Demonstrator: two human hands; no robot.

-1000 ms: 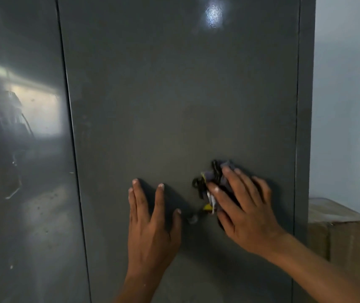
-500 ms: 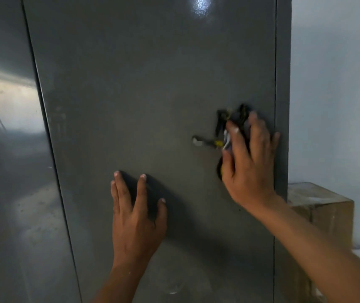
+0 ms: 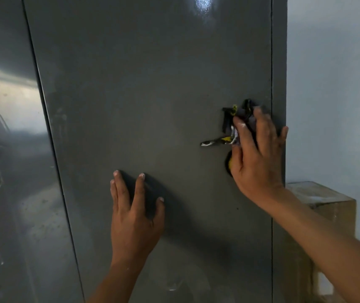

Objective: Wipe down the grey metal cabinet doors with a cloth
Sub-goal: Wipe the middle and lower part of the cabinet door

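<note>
The left cabinet door (image 3: 11, 149) is glossy and reflective; the right door (image 3: 152, 84) looks like stiff, smooth sheet metal that a cloth should slide over easily. The left hand (image 3: 135, 215) lies flat on that door, fingers straight and spread, holding nothing, probably bracing it. Further right, near the door's right edge, the cloth (image 3: 228, 121) is a soft, light, crumpled rag with a loose tail. It is best kept bunched under the palm. The right hand (image 3: 257, 162) presses it to the metal with extended fingers, forearm reaching up from the lower right.
</note>
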